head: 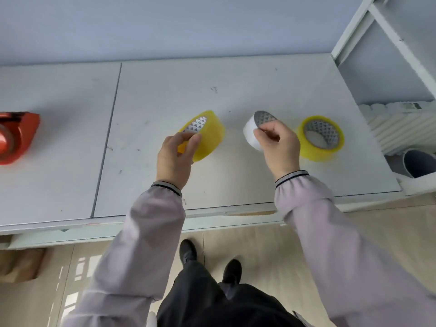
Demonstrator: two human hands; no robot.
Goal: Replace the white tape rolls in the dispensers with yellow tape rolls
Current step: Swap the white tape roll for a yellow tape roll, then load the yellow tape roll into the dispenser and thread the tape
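My left hand (175, 156) grips a yellow tape roll (207, 135), tilted up over the middle of the white table (151, 95). My right hand (278, 147) holds a white tape roll (250, 132) by its rim, also tilted, just to the right of the yellow one. A second yellow tape roll (320, 138) lies flat on the table to the right of my right hand. A red tape dispenser (16, 136) sits at the far left edge of the view, partly cut off.
A white shelf unit (389, 43) stands at the right end of the table. White corrugated material (398, 128) and a grey tube (417, 165) lie beside it. A seam (107, 138) splits the tabletop. My shoes (188, 252) stand on the wooden floor below the table's front edge.
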